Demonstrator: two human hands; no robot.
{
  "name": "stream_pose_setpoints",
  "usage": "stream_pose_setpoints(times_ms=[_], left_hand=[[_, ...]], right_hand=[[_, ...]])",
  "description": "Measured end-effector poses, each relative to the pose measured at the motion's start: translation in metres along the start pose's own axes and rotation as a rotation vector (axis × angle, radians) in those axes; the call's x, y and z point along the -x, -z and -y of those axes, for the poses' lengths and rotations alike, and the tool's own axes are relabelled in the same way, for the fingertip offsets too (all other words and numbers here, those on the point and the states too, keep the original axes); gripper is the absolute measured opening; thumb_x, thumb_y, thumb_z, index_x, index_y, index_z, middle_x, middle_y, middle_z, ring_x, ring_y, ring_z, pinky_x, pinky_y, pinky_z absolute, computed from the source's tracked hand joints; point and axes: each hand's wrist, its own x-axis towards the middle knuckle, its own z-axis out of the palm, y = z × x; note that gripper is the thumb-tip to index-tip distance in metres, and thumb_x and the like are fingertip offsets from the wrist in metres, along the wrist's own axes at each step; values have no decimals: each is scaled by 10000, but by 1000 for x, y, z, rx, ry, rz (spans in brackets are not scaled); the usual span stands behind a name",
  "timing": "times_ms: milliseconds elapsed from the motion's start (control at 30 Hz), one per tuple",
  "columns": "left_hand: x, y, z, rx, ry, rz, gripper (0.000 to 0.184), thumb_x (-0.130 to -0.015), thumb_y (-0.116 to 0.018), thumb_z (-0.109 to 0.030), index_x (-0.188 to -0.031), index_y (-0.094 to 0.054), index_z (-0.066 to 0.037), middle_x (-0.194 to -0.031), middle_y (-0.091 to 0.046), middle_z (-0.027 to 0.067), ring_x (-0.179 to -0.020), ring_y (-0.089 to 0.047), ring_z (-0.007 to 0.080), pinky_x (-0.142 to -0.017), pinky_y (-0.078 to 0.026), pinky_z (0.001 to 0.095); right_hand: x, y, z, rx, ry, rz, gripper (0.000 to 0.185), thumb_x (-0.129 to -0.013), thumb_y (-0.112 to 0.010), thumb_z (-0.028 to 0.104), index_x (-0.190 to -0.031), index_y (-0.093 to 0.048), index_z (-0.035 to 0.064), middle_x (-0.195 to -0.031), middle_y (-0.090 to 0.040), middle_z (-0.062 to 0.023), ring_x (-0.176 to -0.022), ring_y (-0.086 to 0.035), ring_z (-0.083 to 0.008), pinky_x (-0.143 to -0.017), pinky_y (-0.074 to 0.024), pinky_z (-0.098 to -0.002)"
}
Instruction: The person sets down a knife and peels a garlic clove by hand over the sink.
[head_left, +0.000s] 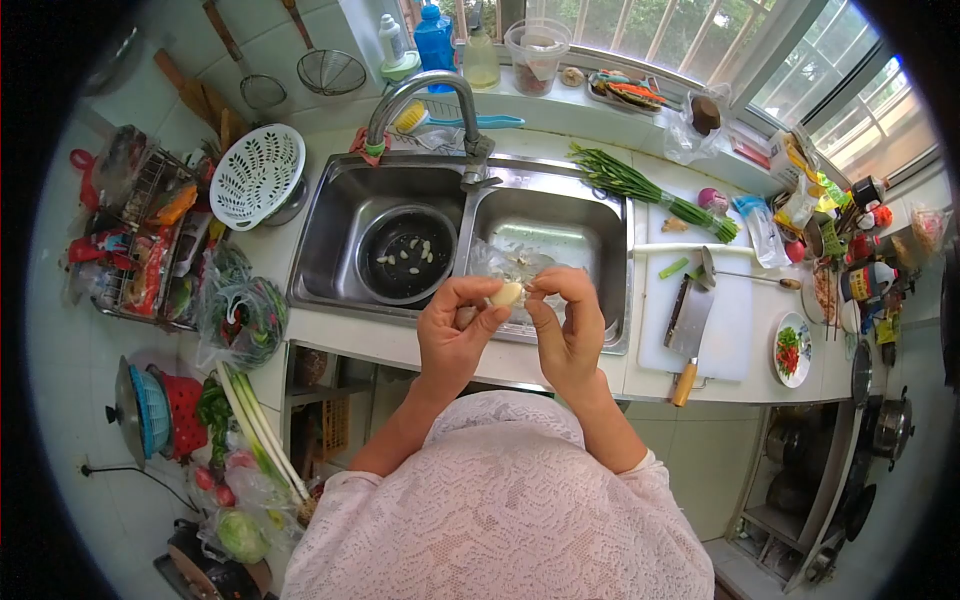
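My left hand (455,335) pinches a pale garlic clove (507,294) between thumb and fingertips, over the front edge of the double sink. Close on its right, my right hand (568,330) has thumb and forefinger pressed together on a thin bit of peel at the clove's side. Beneath the hands, a clear plastic bag with peel (490,260) lies in the right basin (590,240). Several peeled cloves rest inside a dark round bowl (375,225) in the left basin (335,190).
A faucet (476,120) arches over the sink. Rightward lie a white cutting board (735,345), a cleaver (690,320), a ladle (745,276), green stalks (640,185) and a plate of chopped peppers (791,350). A white colander (258,177) and bagged vegetables (245,320) stand left.
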Motion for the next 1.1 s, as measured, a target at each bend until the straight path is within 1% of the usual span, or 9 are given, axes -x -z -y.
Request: stream_pose_setpoints(times_ms=[100, 167, 333, 400, 500, 600, 833, 1000, 1100], left_hand=[[0, 1, -2, -6, 20, 24, 205, -836, -723, -66, -1016, -629, -32, -889, -607, -40, -611, -343, -17, -524, -295, 134], [0, 1, -1, -12, -13, 44, 198, -834, -725, -68, -1007, -635, -34, -932, -630, -22, -612, -348, -14, -527, -302, 136], [0, 0, 2, -55, -69, 57, 199, -833, -724, -71, -1007, -634, -37, -937, -639, -7, -615, -353, -8, -534, -314, 140], [0, -1, 3, -39, -77, 55, 198, -834, -723, -72, -1007, -633, -37, -938, -641, -3, -615, -355, -6, -538, -319, 142], [0, 0, 3, -56, -71, 56, 195, -836, -722, -76, -1005, -633, -37, -941, -642, -3, -618, -358, -5, -547, -329, 143], [1, 0, 3, -58, -57, 57, 192, -837, -721, -79, -1004, -634, -39, -940, -643, -2, -620, -362, -5, -552, -334, 145], [-1, -1, 3, -69, -77, 72, 192, -835, -724, -86, -999, -635, -40, -934, -644, 1, -625, -372, -4, -555, -339, 144], [-2, -4, 2, -54, -72, 58, 189, -835, -724, -90, -993, -636, -34, -919, -643, 3, -641, -404, 0, -557, -349, 149], [0, -3, 4, -40, -59, 53, 188, -837, -723, -90, -994, -637, -32, -911, -642, 0, -654, -428, 2, -561, -355, 149]], right_hand=[[-3, 3, 3, 119, 116, 50, 220, -792, -669, -67, -990, -606, 4, -896, -569, -111, -751, -553, -199, -633, -459, -274], [-3, 3, 2, 125, 136, 45, 203, -786, -675, -66, -968, -620, 6, -891, -571, -108, -743, -555, -196, -617, -458, -272], [0, 4, -1, 135, 150, 32, 148, -781, -687, -57, -907, -636, 3, -867, -578, -100, -724, -559, -196, -603, -459, -271], [1, 4, -6, 127, 210, 14, 148, -782, -689, -55, -906, -636, 7, -857, -583, -100, -721, -562, -197, -598, -458, -271], [-1, 3, 0, 100, 131, 11, 154, -779, -691, -58, -906, -637, 12, -851, -586, -98, -724, -564, -196, -599, -458, -270], [1, 0, -1, 56, 125, -58, 162, -776, -697, -54, -912, -637, 12, -859, -588, -97, -729, -567, -197, -601, -460, -272], [0, 3, -3, 110, 181, -42, 146, -764, -710, -46, -884, -644, 7, -853, -589, -97, -716, -557, -198, -593, -450, -273], [1, 3, -8, 193, 306, -40, 184, -715, -714, -59, -876, -649, 2, -837, -579, -91, -730, -550, -237, -633, -449, -322], [2, 3, -9, 225, 323, -51, 187, -708, -709, -66, -871, -646, -2, -840, -578, -92, -741, -550, -249, -646, -450, -336]])
